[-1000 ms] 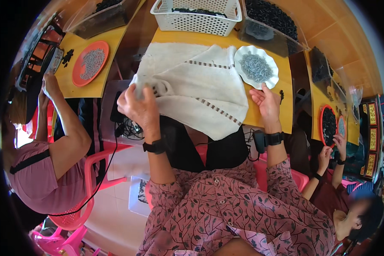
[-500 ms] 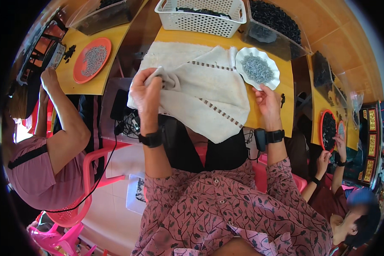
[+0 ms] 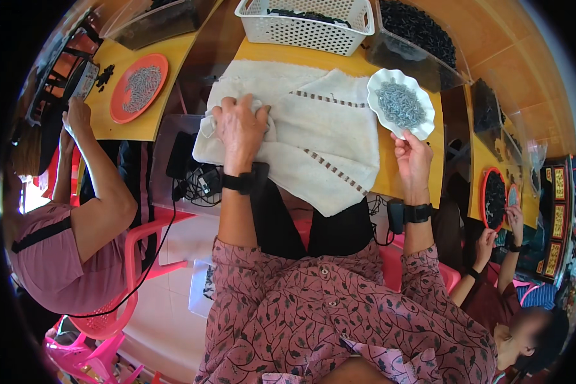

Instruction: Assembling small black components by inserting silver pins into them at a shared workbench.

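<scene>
A cream cloth (image 3: 320, 144) with brown-checked stripes lies over the near part of the yellow table and hangs past its front edge. My left hand (image 3: 240, 131) rests on a crumpled fold at the cloth's left side, palm down with fingers apart. My right hand (image 3: 414, 157) pinches the near rim of a white scalloped plate (image 3: 427, 102) between thumb and fingers. Small grey screw-like pieces (image 3: 400, 105) fill the plate's middle. It is beside the cloth's right edge, slightly tilted.
Behind the cloth stand a white perforated basket (image 3: 304, 29) and a clear bin of black pieces (image 3: 419, 38). A co-worker at left sits by an orange plate (image 3: 118, 105) of grey pieces. Another at right handles a red-rimmed tray (image 3: 493, 198). Cables (image 3: 201, 182) lie left of my legs.
My left hand has let go of the lifted cloth corner and lies flattened on the cloth. My right hand has shifted the plate slightly right, away from the cloth.
</scene>
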Demonstrator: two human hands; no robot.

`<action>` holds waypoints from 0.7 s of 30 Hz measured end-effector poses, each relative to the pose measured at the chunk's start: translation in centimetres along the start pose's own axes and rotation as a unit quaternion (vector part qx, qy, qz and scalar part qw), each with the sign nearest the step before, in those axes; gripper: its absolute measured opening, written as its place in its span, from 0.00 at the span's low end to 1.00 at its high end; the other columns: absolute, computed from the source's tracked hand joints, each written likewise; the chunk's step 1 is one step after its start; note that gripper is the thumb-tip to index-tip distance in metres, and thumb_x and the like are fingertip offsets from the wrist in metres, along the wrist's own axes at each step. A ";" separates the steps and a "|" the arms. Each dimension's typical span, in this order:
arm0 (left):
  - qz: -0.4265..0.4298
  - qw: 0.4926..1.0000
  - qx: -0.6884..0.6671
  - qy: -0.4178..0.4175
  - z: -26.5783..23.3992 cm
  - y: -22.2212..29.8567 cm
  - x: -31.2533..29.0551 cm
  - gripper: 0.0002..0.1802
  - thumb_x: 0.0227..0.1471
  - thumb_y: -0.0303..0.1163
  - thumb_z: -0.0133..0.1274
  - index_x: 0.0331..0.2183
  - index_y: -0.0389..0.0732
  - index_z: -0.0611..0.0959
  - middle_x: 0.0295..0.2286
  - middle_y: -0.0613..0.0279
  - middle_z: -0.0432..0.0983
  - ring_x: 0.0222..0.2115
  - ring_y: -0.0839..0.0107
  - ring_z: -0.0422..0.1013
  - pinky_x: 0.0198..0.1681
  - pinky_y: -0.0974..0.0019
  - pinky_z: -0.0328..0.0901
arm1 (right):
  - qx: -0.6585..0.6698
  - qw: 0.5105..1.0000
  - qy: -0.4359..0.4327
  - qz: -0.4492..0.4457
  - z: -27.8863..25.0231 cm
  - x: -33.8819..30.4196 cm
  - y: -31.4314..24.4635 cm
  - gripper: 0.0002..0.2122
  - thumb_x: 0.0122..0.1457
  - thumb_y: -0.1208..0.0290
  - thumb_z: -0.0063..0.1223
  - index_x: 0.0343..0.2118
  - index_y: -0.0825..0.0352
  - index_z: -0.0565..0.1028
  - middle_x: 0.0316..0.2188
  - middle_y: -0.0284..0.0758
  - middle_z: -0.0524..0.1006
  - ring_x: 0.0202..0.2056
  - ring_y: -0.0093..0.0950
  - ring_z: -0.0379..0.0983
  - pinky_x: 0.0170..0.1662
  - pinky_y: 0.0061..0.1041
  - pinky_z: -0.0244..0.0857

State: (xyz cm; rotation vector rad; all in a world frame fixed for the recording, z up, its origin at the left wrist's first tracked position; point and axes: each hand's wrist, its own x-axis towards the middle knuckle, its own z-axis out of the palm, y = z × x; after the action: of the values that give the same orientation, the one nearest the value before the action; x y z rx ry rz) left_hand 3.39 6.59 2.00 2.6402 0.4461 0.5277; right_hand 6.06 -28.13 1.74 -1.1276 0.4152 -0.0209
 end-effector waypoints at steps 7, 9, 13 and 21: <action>0.038 0.999 -0.038 0.004 3.9 5.7 -2.1 0.16 0.43 0.37 0.60 0.38 0.45 0.85 0.39 0.49 0.72 0.43 0.49 0.65 0.43 0.52 0.66 | 0.022 0.999 -0.007 -0.036 0.5 -0.9 -1.9 0.06 0.59 0.78 0.51 0.37 0.76 0.74 0.29 0.44 0.79 0.23 0.21 0.73 0.23 0.15 0.61; 0.030 0.999 -0.035 -0.011 4.4 6.8 -2.2 0.16 0.43 0.37 0.60 0.38 0.45 0.85 0.40 0.48 0.71 0.44 0.49 0.64 0.43 0.51 0.66 | 0.013 0.999 -0.011 -0.043 1.1 -1.3 -1.8 0.06 0.59 0.78 0.51 0.37 0.76 0.74 0.29 0.44 0.79 0.23 0.21 0.73 0.23 0.15 0.61; 0.004 0.998 -0.053 0.023 4.9 7.4 -2.2 0.11 0.42 0.32 0.59 0.31 0.37 0.83 0.39 0.44 0.68 0.42 0.45 0.63 0.43 0.48 0.65 | 0.008 0.999 -0.027 -0.047 1.4 -2.2 -2.0 0.07 0.59 0.78 0.51 0.38 0.76 0.74 0.28 0.44 0.79 0.23 0.21 0.73 0.23 0.15 0.61; 0.003 0.942 -0.322 0.097 0.9 6.5 -3.5 0.13 0.45 0.22 0.53 0.38 0.34 0.80 0.38 0.44 0.75 0.38 0.54 0.72 0.42 0.58 0.67 | -0.027 0.998 -0.049 -0.027 2.8 -4.4 -1.9 0.08 0.59 0.77 0.52 0.38 0.76 0.75 0.30 0.41 0.79 0.22 0.18 0.72 0.22 0.13 0.60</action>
State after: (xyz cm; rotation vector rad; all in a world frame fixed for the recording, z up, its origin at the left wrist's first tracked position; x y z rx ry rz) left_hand 2.16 -0.71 3.10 1.9705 0.2614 0.7844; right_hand 3.27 -25.52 5.77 -1.1874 0.2989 -0.0014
